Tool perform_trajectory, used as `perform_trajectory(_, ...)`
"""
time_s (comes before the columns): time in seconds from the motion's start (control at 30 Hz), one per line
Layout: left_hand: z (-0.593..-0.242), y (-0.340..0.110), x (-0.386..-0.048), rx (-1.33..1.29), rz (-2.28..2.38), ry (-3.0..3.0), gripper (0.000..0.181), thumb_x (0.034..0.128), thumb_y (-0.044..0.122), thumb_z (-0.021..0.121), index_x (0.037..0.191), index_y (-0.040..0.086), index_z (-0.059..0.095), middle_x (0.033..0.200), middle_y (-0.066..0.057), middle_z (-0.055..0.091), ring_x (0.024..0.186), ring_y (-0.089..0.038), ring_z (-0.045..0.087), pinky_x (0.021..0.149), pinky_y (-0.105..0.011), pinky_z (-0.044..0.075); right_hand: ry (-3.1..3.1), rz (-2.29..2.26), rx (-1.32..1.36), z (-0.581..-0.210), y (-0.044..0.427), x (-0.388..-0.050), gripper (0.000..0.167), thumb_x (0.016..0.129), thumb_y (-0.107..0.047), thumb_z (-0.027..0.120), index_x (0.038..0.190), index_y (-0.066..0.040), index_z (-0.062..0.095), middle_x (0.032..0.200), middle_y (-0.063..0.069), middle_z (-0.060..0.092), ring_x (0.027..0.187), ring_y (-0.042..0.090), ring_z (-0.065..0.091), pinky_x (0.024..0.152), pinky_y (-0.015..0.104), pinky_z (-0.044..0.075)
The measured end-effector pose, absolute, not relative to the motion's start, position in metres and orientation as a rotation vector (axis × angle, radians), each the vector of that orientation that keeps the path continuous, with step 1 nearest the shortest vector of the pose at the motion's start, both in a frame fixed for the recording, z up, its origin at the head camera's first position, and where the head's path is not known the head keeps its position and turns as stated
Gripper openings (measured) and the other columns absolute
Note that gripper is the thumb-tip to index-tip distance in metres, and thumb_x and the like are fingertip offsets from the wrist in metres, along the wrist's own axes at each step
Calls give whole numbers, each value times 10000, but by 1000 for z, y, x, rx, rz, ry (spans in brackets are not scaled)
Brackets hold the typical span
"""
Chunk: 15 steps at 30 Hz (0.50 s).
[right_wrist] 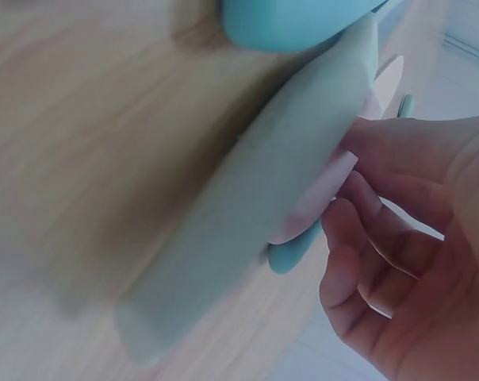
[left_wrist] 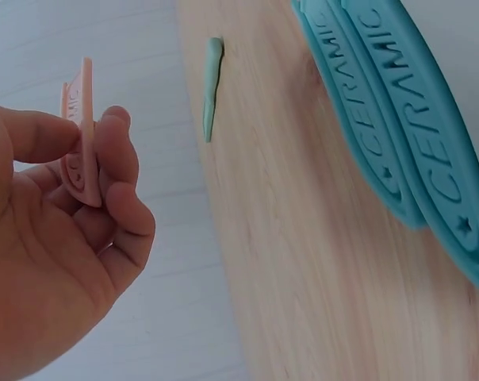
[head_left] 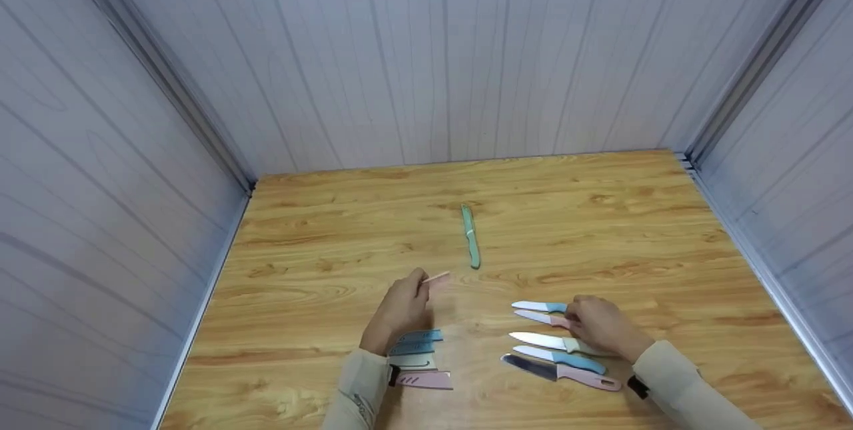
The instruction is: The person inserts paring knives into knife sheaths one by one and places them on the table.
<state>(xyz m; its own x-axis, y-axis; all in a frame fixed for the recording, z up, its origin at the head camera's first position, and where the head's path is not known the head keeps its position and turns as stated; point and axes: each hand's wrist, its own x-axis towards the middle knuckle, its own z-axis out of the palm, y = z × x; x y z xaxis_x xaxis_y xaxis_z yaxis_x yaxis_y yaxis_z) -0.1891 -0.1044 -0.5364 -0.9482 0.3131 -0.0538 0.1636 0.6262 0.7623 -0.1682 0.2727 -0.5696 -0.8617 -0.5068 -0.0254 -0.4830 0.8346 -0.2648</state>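
Note:
My left hand [head_left: 400, 310] pinches a small pink blade sheath [left_wrist: 86, 91] between thumb and fingers, above the table. My right hand [head_left: 605, 329] pinches the handle of a small pink knife [head_left: 533, 316], which lies with its pale blade pointing left. Beside it, a small blue-handled knife [head_left: 533, 307] lies farther from me. Nearer to me are a pale green-handled knife [head_left: 538, 339], another blue-handled knife [head_left: 578, 362] and a large pink-handled knife [head_left: 586, 377]. The right wrist view shows the pale green handle [right_wrist: 247, 190] partly in front of the pink one.
Two blue sheaths [head_left: 430, 335], a pale sheath [head_left: 418, 362] and a large pink sheath [head_left: 430, 380] lie in a column by my left wrist. Farther back on the wooden table [head_left: 320, 230] rests a green knife [head_left: 472, 247], its blade apparently covered. Pale panels [head_left: 426, 63] enclose the table.

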Motion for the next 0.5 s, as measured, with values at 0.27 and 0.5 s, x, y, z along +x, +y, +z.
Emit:
perform_trajectory(0.27, -536, -100, -191, 410, 1234, 2650, 182, 1028, 160, 349, 1045, 89, 516, 682, 19, 469, 532, -108, 402, 479, -259, 350, 2837, -477, -648, -568, 272, -166, 94, 860, -157, 688, 807, -108, 627, 747, -52, 492, 651, 109, 468, 584, 327, 428)
perform_trajectory(0.5, -539, -98, -192, 483, 1249, 2670, 175, 1013, 120, 358, 1023, 66, 525, 672, 38, 460, 525, -94, 390, 476, -242, 333, 2798, -627, -631, -556, 271, -165, 146, 937, -241, 606, 832, -145, 572, 701, -82, 507, 600, 74, 448, 555, 275, 402)
